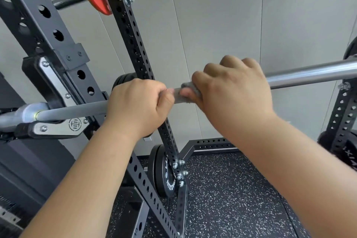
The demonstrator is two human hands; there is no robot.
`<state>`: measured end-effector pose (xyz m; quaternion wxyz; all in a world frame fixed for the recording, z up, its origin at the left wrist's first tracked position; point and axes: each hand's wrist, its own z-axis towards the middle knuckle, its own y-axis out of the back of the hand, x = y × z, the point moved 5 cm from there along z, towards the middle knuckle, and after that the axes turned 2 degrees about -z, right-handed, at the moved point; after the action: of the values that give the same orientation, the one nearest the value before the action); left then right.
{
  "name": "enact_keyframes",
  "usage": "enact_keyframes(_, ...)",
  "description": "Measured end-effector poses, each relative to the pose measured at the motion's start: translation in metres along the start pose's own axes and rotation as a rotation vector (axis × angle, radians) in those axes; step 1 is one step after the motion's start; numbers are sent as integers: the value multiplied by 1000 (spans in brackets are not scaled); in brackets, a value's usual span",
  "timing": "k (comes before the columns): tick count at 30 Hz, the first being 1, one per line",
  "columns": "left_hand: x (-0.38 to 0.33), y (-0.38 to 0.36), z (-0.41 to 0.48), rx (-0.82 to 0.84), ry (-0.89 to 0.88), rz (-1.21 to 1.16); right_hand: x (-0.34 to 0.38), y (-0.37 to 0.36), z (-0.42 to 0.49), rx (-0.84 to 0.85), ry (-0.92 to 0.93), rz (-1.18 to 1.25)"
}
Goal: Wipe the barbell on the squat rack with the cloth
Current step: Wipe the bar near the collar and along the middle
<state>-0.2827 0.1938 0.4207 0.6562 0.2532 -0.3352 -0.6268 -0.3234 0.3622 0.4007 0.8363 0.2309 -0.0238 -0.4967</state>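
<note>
1. Barbell (309, 75): I see it resting on the rack (133, 40) hook (58, 127) at 9 o'clock, running across to 3 o'clock.
2. Left hand (139, 104): fingers wrapped round the barbell, just left of centre.
3. Right hand (231, 91): at centre, gripping the grey cloth (178, 96) round the barbell.
4. Black weight plate (164, 174): 6 o'clock, low behind the rack.

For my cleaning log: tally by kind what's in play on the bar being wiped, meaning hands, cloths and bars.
Hands: 2 (left hand, right hand)
Cloth: 1 (cloth)
Barbell: 1 (barbell)
Total: 4
</note>
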Motion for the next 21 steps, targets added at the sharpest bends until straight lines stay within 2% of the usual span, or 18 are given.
enact_keyframes(2,-1,-1,-4,-4,-1,12,0,1,-10,-16,93,6)
enact_keyframes(4,-3,-1,-4,2,-9,10,-14,7,-13,44,114,51)
enact_keyframes(6,-3,0,0,25,-9,0,-30,9,-6,90,17,78)
enact_keyframes(9,-1,1,7,101,21,-31,-25,8,4,61,-92,61)
enact_keyframes(14,2,1,13,257,105,-96,0,2,-13,24,107,-15)
enact_keyframes(16,3,0,16,320,148,-112,-8,9,-2,87,93,52)
enact_keyframes(18,5,-2,19,358,165,-122,-13,7,15,265,-14,30)
enact_keyframes(21,6,-2,19,371,170,-133,-3,3,23,237,-34,-2)
